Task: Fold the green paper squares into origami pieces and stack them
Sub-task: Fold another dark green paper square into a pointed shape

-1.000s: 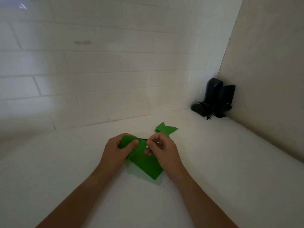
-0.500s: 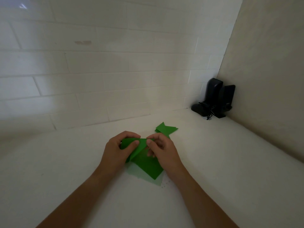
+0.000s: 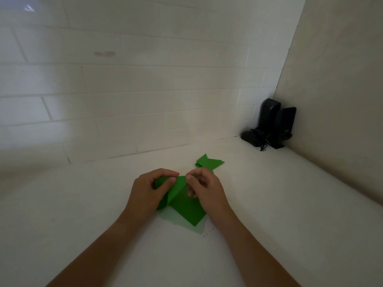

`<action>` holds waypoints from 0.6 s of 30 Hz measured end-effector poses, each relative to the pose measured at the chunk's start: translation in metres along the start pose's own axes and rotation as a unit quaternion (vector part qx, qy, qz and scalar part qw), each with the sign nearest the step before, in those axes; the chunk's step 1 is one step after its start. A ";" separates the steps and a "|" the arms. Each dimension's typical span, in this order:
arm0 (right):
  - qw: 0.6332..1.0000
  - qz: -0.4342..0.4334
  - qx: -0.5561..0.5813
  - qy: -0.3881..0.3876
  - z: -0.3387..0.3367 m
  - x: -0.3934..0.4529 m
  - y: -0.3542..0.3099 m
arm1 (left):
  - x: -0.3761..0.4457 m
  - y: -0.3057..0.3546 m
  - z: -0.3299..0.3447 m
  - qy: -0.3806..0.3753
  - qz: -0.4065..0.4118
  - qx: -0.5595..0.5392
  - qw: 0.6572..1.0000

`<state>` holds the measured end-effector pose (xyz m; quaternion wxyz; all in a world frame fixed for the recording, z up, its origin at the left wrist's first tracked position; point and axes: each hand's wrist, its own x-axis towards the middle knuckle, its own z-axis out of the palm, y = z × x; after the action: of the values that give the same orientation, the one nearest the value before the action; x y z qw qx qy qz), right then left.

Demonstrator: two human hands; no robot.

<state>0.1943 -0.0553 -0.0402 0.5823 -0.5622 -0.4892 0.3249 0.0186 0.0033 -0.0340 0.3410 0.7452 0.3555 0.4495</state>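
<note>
While both hands pinch its raised far edge: green paper (image 3: 186,208), near corner toward the person.

white counter (image 3: 290,204), green paper (image 3: 186,208), black speakers (image 3: 269,125)

The left hand (image 3: 148,193) has swung the upper flap of the green paper square (image 3: 186,206) over toward 7 o'clock, so it now lies folded diagonally. The right hand (image 3: 207,191) has uncurled slightly, its fingertips pinching the top corner at 12 o'clock.
</note>
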 end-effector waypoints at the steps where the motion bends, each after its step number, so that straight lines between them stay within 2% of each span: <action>1: 1.000 0.000 0.004 -0.002 0.000 0.000 0.000 | 0.000 0.000 0.000 0.002 -0.002 -0.003 1.000; 9: 0.998 0.011 0.038 -0.045 -0.001 -0.002 -0.006 | 0.000 0.004 -0.001 -0.002 -0.010 -0.070 0.997; 18: 0.999 0.023 0.012 -0.018 -0.001 0.000 -0.004 | -0.001 0.003 0.002 -0.025 -0.021 -0.052 0.998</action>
<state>0.1947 -0.0566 -0.0365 0.5724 -0.5600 -0.4828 0.3544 0.0207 0.0007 -0.0322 0.3978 0.7297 0.3388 0.4411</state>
